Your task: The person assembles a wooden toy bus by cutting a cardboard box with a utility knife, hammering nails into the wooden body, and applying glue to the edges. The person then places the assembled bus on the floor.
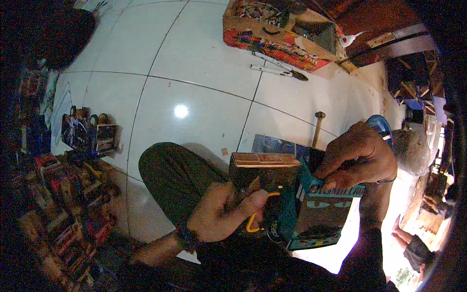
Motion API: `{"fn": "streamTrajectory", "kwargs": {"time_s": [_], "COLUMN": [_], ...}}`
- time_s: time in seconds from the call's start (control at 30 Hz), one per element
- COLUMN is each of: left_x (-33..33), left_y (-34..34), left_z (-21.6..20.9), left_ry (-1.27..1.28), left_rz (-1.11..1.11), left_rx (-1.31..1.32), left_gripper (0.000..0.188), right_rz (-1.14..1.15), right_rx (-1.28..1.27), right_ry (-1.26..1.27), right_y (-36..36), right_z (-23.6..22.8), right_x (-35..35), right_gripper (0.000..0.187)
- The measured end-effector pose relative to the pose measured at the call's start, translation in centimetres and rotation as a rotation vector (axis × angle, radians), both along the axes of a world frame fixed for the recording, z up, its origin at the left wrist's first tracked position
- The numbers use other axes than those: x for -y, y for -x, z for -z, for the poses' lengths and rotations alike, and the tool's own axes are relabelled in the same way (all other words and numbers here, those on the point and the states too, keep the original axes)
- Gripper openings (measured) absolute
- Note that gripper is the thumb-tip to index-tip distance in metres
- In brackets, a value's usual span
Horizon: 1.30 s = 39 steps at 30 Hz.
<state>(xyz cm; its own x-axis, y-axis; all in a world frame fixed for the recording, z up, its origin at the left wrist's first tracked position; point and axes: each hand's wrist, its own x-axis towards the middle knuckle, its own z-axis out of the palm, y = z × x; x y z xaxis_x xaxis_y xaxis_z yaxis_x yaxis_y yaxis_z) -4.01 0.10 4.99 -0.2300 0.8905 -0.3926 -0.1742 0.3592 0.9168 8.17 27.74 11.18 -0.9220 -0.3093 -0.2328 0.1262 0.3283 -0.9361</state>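
Note:
In my lap is a handmade-looking toy truck, with a teal front point(316, 194) bearing lettering and a brown wooden box part point(265, 160) with reddish slats on top. My right hand point(362, 155) is closed on the teal part's upper edge, thumb in front and fingers behind. My left hand point(224, 209) is closed, its thumb and fingers pinched at the near side of the wooden part; whether a small piece is between them I cannot tell. A yellow curved strip point(252, 223) and a dark wheel point(275, 229) show beside the left fingertips.
A hammer point(318, 127) and dark sheets point(275, 144) lie beyond the truck. Two white pens or tube-like tools point(272, 63) rest before a divided cardboard box point(287, 46) of scraps. Another toy truck point(90, 131) and many stacked wooden toys point(68, 219) stand left. A person's legs point(404, 236) show far right.

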Motion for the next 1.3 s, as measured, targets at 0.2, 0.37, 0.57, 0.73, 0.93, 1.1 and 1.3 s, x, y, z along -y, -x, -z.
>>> {"fn": "streamTrajectory", "kwargs": {"time_s": [0.2,0.37,0.57,0.73,0.93,1.1,1.3], "left_x": [0.4,0.3,0.1,0.2,-0.1,-0.1,-0.1], "left_y": [1.4,2.6,2.3,2.6,1.5,0.1,-1.8], "left_z": [-0.4,-0.4,0.3,0.7,0.0,-0.5,0.1], "left_ry": [-0.011,0.151,0.055,0.080,0.049,0.075,0.149], "left_rz": [0.083,0.361,0.253,0.311,0.169,0.034,-0.086], "left_rx": [0.229,0.073,0.220,0.157,0.210,0.163,0.192], "left_gripper": [0.043,0.045,0.047,0.049,0.051,0.051,0.049], "right_rz": [0.065,0.061,0.079,0.060,0.078,0.121,0.119], "right_rx": [-0.134,-0.005,-0.043,-0.018,-0.088,-0.117,-0.019], "right_ry": [0.020,0.009,0.024,0.008,-0.040,0.008,-0.045], "right_y": [0.2,-0.1,-0.2,0.0,-0.3,-0.3,-0.4], "right_z": [0.7,0.2,0.4,0.1,0.6,0.8,0.0], "right_x": [0.4,0.1,0.2,0.2,0.6,0.8,0.7], "right_gripper": [0.022,0.023,0.022,0.023,0.019,0.019,0.019]}}
